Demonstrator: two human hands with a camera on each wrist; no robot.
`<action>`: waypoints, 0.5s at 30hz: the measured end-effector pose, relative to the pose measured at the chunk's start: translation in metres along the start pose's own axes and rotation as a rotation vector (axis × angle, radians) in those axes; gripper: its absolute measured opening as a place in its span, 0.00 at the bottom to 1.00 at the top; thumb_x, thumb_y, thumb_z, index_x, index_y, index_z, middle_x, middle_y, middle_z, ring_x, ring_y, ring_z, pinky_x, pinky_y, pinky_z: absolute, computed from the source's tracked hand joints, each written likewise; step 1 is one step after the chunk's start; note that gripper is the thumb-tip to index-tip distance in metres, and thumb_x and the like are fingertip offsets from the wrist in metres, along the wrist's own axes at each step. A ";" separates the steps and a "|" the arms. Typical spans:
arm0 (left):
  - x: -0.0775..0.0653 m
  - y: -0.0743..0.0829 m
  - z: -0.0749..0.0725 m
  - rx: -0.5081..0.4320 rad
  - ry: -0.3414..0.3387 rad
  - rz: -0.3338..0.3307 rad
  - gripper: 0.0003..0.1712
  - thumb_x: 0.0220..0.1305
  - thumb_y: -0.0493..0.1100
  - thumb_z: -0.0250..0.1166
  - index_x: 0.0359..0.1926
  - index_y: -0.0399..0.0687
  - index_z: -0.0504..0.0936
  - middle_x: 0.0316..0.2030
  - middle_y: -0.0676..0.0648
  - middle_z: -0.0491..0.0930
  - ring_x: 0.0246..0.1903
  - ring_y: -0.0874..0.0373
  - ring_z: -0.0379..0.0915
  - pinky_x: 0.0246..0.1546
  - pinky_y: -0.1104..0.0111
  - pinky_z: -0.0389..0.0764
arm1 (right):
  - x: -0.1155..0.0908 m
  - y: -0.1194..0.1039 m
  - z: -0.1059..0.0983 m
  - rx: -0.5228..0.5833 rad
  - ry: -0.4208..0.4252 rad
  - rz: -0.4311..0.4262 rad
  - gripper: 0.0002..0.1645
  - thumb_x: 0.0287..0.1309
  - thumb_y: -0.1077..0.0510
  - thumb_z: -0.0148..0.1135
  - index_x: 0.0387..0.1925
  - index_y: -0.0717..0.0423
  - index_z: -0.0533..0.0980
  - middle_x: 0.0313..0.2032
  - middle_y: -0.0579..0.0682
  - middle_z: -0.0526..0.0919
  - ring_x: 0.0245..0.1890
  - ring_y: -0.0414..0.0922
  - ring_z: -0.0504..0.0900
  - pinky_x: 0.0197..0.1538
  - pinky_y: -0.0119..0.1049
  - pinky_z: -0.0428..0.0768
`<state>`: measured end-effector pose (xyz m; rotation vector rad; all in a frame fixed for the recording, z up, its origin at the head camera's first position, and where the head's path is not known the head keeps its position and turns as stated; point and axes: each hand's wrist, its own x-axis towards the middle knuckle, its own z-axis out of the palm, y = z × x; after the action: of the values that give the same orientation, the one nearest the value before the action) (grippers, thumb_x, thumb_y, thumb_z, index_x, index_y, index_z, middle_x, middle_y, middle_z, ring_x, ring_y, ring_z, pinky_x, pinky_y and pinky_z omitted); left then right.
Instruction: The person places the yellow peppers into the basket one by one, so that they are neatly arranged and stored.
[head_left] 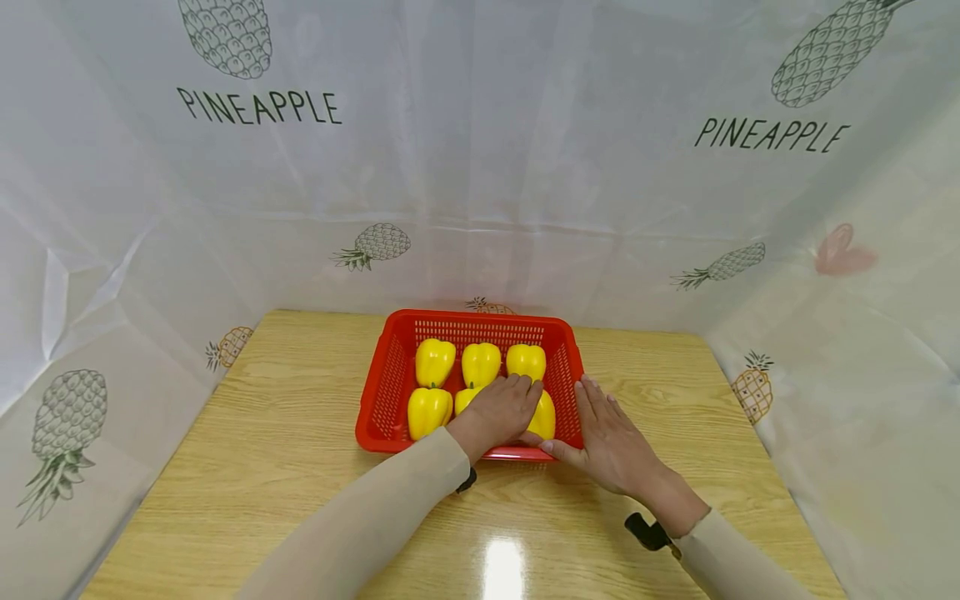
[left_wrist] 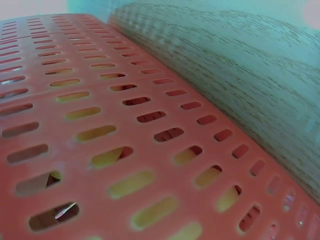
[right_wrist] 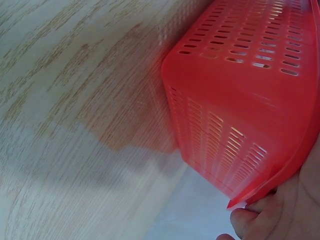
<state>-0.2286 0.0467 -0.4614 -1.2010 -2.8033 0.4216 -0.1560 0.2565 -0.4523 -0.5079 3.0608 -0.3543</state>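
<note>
A red plastic basket (head_left: 480, 317) holds several yellow bell peppers in two rows. My left hand (head_left: 501, 410) reaches over the front rim, its fingers bent over the front-right bell pepper (head_left: 545, 417) and covering part of it. Along the right rim lies my right hand (head_left: 618, 446), fingers extended and thumb at the front rim. The right wrist view shows that hand (right_wrist: 280, 215) at the rim near a basket corner (right_wrist: 235, 85). In the left wrist view, the slotted basket wall (left_wrist: 80, 145) fills most of the picture, yellow showing through its slots; the left hand is hidden there.
The basket stands near the back edge of a wooden table (head_left: 285, 433). Behind and at both sides hangs a pale sheet (head_left: 510, 150) printed with pineapples. Dark bands (head_left: 647, 532) sit at the wrists.
</note>
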 end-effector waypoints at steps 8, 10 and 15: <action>-0.002 -0.002 0.000 -0.017 0.003 -0.007 0.58 0.68 0.82 0.48 0.82 0.46 0.59 0.64 0.48 0.75 0.61 0.56 0.73 0.68 0.67 0.76 | 0.000 -0.002 0.000 0.005 0.001 -0.002 0.68 0.68 0.20 0.51 0.81 0.73 0.49 0.82 0.70 0.48 0.83 0.65 0.51 0.81 0.65 0.53; -0.003 -0.003 0.000 -0.030 0.006 -0.007 0.59 0.67 0.82 0.48 0.82 0.45 0.59 0.64 0.47 0.75 0.61 0.56 0.73 0.69 0.67 0.76 | 0.000 -0.001 0.000 0.002 0.004 -0.004 0.68 0.68 0.20 0.50 0.81 0.73 0.49 0.82 0.69 0.48 0.83 0.65 0.50 0.81 0.65 0.53; -0.003 -0.008 -0.002 -0.112 -0.009 -0.031 0.61 0.66 0.82 0.48 0.82 0.43 0.57 0.65 0.45 0.75 0.63 0.54 0.72 0.72 0.66 0.73 | -0.001 -0.001 -0.001 0.002 0.006 -0.007 0.68 0.68 0.20 0.51 0.81 0.73 0.49 0.82 0.70 0.49 0.83 0.65 0.51 0.81 0.65 0.53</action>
<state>-0.2319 0.0396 -0.4571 -1.1763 -2.8835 0.2723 -0.1550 0.2559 -0.4516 -0.5183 3.0649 -0.3594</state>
